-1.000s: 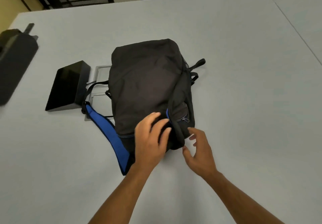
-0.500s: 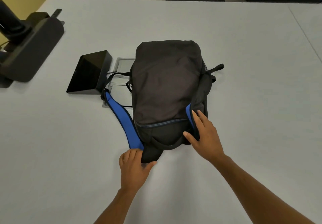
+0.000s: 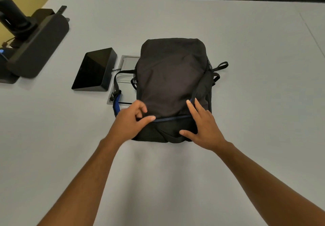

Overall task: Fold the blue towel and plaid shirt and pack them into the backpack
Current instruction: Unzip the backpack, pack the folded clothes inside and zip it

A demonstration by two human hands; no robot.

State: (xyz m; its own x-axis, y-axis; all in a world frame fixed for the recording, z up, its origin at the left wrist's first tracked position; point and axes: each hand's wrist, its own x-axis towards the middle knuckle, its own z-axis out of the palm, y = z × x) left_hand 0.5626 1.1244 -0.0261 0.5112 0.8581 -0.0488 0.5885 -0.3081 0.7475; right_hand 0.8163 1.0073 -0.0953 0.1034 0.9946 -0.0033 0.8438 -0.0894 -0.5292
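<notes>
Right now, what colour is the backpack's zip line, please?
Blue, on the black backpack; head view.

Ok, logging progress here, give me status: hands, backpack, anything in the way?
Left hand pinching at the zipper line. Right hand flat on the backpack. Backpack lying closed on table. Towel, shirt not in view. Black box alongside, clear.

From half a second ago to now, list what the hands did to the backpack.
The left hand left the blue strap near the table edge and moved up to pinch at the zipper line. The right hand stayed flat on the backpack, which lies where it was.
</notes>
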